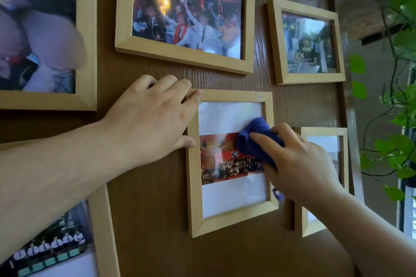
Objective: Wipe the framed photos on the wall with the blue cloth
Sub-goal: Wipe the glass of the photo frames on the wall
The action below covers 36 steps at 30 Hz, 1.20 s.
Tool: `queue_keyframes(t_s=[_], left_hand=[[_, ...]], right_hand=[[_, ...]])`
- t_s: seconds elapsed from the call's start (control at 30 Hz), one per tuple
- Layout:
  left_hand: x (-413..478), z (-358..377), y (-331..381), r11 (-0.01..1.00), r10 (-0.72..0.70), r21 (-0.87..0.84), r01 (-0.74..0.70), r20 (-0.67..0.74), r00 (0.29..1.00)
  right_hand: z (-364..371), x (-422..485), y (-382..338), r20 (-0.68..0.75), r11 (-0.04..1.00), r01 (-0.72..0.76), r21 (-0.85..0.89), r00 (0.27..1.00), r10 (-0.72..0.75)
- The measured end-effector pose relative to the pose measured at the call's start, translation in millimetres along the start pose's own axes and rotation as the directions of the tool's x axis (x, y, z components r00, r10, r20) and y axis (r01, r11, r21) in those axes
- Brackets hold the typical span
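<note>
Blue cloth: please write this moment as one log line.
step: wiping | right hand: blue cloth on glass | left hand: steadies frame

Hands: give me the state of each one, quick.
Left hand: open, fingers spread flat against the wall, steadying the left edge of the small frame.
Right hand: shut on the blue cloth, pressing it to that frame's glass.

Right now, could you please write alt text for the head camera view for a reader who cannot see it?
A right hand presses a blue cloth against the glass of a small wooden picture frame on a brown wood wall, while the left hand steadies the frame's upper left corner. Six other framed photos surround it, and a leafy green plant hangs at the right.
</note>
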<state>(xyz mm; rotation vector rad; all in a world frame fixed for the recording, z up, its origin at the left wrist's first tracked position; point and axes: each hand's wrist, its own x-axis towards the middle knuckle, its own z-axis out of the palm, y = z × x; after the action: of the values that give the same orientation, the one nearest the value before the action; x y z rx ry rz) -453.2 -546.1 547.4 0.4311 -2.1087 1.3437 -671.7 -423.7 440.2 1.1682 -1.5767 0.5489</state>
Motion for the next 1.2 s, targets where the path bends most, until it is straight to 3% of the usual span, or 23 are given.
queue_keyframes(t_s=[0.17, 0.47, 0.53, 0.7, 1.0, 1.1, 1.2], left_hand=[[0, 0, 0, 1.000, 0.005, -0.003, -0.005, -0.008, 1.000], [-4, 2, 0, 1.000, 0.007, -0.003, -0.007, -0.005, 1.000], [-3, 2, 0, 1.000, 0.005, -0.009, -0.005, -0.009, 1.000], [-4, 2, 2, 1.000, -0.007, -0.010, 0.006, -0.013, 1.000], [-3, 2, 3, 1.000, -0.011, -0.001, 0.011, -0.015, 1.000], [-3, 3, 3, 1.000, -0.007, 0.007, 0.007, -0.017, 1.000], [-3, 3, 4, 1.000, -0.008, -0.001, 0.008, -0.013, 1.000]], right_hand=[[0, -1, -39, -0.035, 0.965, 0.251, 0.072, 0.968, -0.249], [10, -31, -13, 0.025, 0.997, -0.048, 0.061, 0.999, 0.046], [10, -34, -25, 0.060, 0.997, 0.002, 0.081, 0.998, -0.007], [8, -37, -48, 0.117, 0.945, 0.317, 0.082, 0.938, -0.325], [15, -58, -8, 0.232, 0.988, 0.095, 0.124, 0.965, -0.122], [8, -54, -30, 0.255, 0.966, 0.193, 0.171, 0.938, -0.233], [6, -53, -47, 0.309, 0.915, 0.332, 0.227, 0.867, -0.391]])
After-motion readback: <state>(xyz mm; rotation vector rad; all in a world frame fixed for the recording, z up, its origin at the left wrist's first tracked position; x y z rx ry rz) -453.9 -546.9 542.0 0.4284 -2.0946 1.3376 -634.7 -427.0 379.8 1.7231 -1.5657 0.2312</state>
